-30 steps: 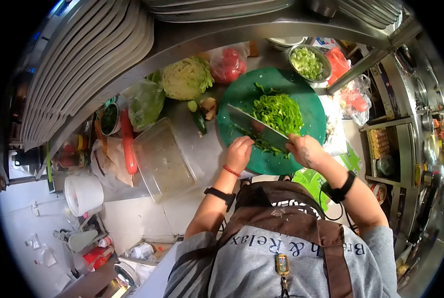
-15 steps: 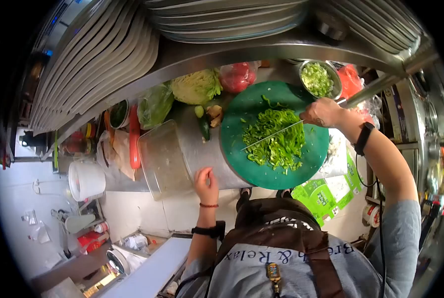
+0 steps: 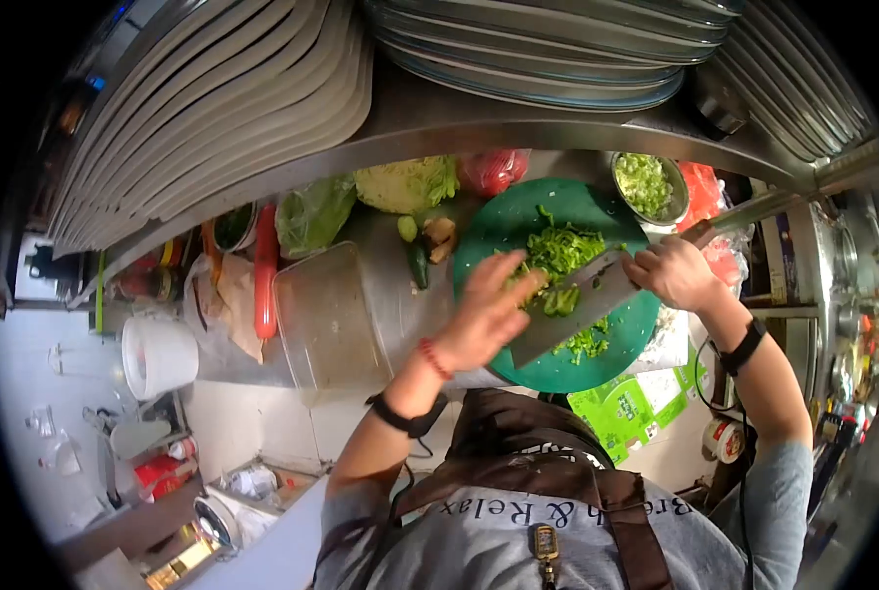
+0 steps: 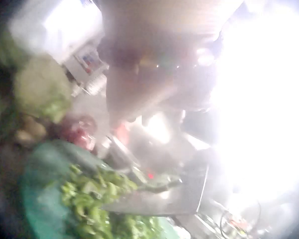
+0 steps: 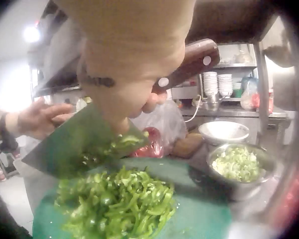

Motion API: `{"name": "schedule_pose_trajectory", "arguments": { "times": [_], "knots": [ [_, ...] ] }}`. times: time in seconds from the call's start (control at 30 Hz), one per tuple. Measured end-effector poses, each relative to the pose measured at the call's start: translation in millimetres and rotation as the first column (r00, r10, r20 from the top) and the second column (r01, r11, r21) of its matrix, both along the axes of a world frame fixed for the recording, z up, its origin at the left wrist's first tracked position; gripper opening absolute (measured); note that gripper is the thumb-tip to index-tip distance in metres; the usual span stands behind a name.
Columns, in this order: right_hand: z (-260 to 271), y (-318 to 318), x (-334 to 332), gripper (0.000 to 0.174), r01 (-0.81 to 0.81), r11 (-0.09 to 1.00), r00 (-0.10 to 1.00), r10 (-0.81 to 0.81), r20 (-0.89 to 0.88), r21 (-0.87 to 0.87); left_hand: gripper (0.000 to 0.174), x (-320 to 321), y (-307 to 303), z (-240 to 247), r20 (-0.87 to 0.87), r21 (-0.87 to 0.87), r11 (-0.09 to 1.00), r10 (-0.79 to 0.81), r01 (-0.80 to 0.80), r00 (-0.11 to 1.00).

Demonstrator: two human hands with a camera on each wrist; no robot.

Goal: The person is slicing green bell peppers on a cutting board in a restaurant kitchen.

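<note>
My right hand (image 3: pixel 673 273) grips a cleaver (image 3: pixel 597 303) by its wooden handle, with the thumb side against the blade. The broad blade is tilted over the round green cutting board (image 3: pixel 488 221), and bits of green pepper cling to its face. My left hand (image 3: pixel 484 310), blurred, hovers at the board's left side with its fingers spread toward the blade. Cut green pepper strips (image 5: pixel 119 204) lie in a heap beneath the cleaver. In the left wrist view, glare washes out much of the scene, though the blade (image 4: pixel 159 196) shows above the pepper.
A metal bowl of chopped pale greens (image 3: pixel 648 187) stands behind the board. Left of it lie a halved cabbage (image 3: pixel 407 184), a cucumber piece (image 3: pixel 418 264), ginger (image 3: pixel 441 239) and a clear plastic tub (image 3: pixel 329 324). A shelf of stacked plates (image 3: pixel 547 59) overhangs the counter.
The cleaver went from beside the left fingers to across the heap, then turned with its face showing. My left hand drew back off the board and has come in again, fingers spread.
</note>
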State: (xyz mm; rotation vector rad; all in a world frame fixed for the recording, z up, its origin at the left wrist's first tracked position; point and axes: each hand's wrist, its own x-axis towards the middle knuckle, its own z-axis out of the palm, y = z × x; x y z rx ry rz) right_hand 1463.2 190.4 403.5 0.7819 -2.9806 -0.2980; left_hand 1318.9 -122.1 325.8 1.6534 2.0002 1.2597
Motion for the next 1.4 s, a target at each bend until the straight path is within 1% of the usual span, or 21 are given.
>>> {"name": "schedule_pose_trajectory", "arguments": {
  "times": [0.03, 0.07, 0.1, 0.2, 0.27, 0.33, 0.4, 0.47, 0.53, 0.6, 0.67, 0.7, 0.8, 0.93, 1.0, 1.03, 1.1, 1.17, 1.2, 1.27, 1.4],
  "knots": [
    [3, -7, 10, 0.026, 0.045, 0.999, 0.999, -0.045, -0.012, 0.011, 0.049, 9, 23, 1, 0.023, 0.009, 0.982, -0.187, 0.187, 0.982],
    [6, -14, 21, 0.027, 0.09, 0.996, 0.996, -0.089, -0.027, 0.023, 0.05, 19, 41, -5, -0.085, -0.138, 0.94, -0.325, 0.312, 0.942],
    [10, -21, 32, 0.032, 0.105, 0.994, 0.993, -0.105, -0.059, 0.006, 0.052, 26, 56, -8, -0.061, -0.22, 0.898, -0.403, 0.381, 0.913],
    [32, -38, 63, 0.029, 0.243, 0.969, 0.965, -0.238, -0.106, 0.036, 0.055, 13, 91, -43, -0.214, -0.332, 0.907, -0.339, 0.259, 0.916],
    [27, -38, 95, 0.025, 0.377, 0.926, 0.917, -0.373, -0.137, 0.002, 0.057, -7, 93, -84, -0.22, -0.455, 0.869, -0.321, 0.194, 0.921],
    [16, -38, 126, 0.024, 0.526, 0.849, 0.836, -0.527, -0.153, -0.051, 0.055, -20, 84, -95, -0.114, -0.309, 0.937, -0.207, 0.163, 0.972],
    [-2, -42, 158, 0.015, 0.768, 0.61, 0.621, -0.784, -0.009, -0.196, 0.059, -40, 76, -103, 0.028, -0.068, 0.994, -0.087, 0.089, 0.996],
    [-47, -46, 193, 0.018, 0.823, 0.341, 0.478, -0.848, 0.23, -0.454, 0.057, -57, 56, -114, 0.011, -0.118, 0.989, 0.094, -0.092, 0.996],
    [-104, -61, 222, 0.014, 0.845, -0.112, 0.214, -0.825, 0.523, -0.523, 0.054, -54, 38, -140, -0.068, -0.136, 0.959, 0.242, -0.25, 0.968],
    [-155, -81, 230, 0.024, 0.612, -0.606, 0.071, -0.597, 0.799, -0.508, 0.06, -43, 37, -125, -0.08, -0.104, 0.976, 0.182, -0.19, 0.98],
    [-157, -98, 211, 0.028, 0.361, -0.852, 0.122, -0.361, 0.925, -0.38, 0.066, -20, 40, -123, -0.069, -0.105, 0.982, 0.151, -0.157, 0.986],
    [-173, -101, 212, 0.029, 0.312, -0.89, 0.183, -0.286, 0.941, -0.331, 0.068, -8, 41, -125, -0.062, -0.115, 0.98, 0.159, -0.165, 0.985],
    [-194, -115, 201, 0.03, 0.279, -0.915, 0.214, -0.236, 0.948, -0.29, 0.075, 33, 35, -121, -0.085, -0.096, 0.965, 0.237, -0.245, 0.968],
    [-187, -129, 165, 0.032, 0.463, -0.781, 0.294, -0.311, 0.904, -0.42, 0.086, 92, 50, -118, -0.065, -0.094, 0.853, 0.51, -0.514, 0.858],
    [-180, -130, 163, 0.034, 0.654, -0.547, 0.262, -0.485, 0.835, -0.523, 0.099, 113, 60, -117, -0.078, -0.102, 0.836, 0.534, -0.54, 0.842],
    [-187, -132, 164, 0.032, 0.652, -0.466, 0.312, -0.555, 0.771, -0.599, 0.101, 122, 64, -112, -0.086, -0.098, 0.829, 0.544, -0.551, 0.834],
    [-192, -134, 165, 0.025, 0.66, -0.438, 0.352, -0.537, 0.767, -0.61, 0.111, 135, 73, -111, -0.096, -0.099, 0.815, 0.564, -0.571, 0.821],
    [-166, -140, 150, 0.024, 0.674, -0.562, 0.317, -0.367, 0.875, -0.48, 0.113, 141, 78, -111, -0.068, -0.107, 0.801, 0.585, -0.589, 0.808],
    [-201, -146, 157, 0.02, 0.594, -0.578, 0.401, -0.39, 0.829, -0.56, 0.114, 142, 80, -111, -0.058, -0.106, 0.793, 0.598, -0.6, 0.8],
    [-202, -160, 148, 0.02, 0.511, -0.633, 0.483, -0.349, 0.803, -0.582, 0.114, 143, 79, -108, -0.034, -0.106, 0.79, 0.604, -0.604, 0.796],
    [-181, -182, 134, 0.018, 0.541, -0.679, 0.447, -0.268, 0.853, -0.496, 0.105, 145, 74, -114, 0.06, -0.05, 0.808, 0.589, -0.587, 0.806]
  ]
}}
